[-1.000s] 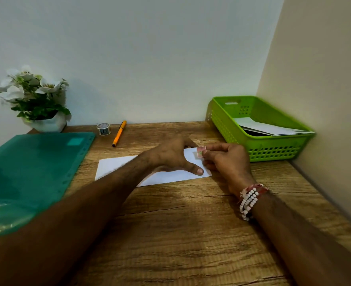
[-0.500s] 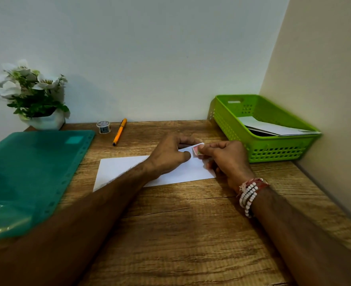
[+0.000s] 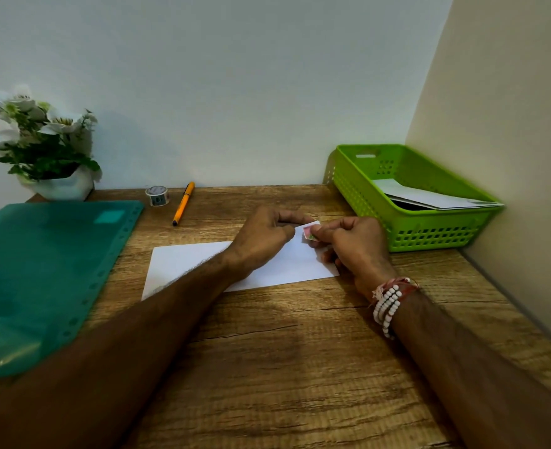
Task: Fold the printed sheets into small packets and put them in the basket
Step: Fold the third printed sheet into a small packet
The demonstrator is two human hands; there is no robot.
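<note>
both hands at the far right corner of the folded sheet [image 3: 186, 260] on the table [image 3: 300, 367]
sheet lies flat, long axis left-right, right end tilted farther, near the basket [image 3: 429, 236] but apart; bare wood on its near side. left hand [image 3: 267, 238] curls onto the corner, right hand [image 3: 355, 246] pinches a small pink-green piece [image 3: 309, 233] there.
</note>
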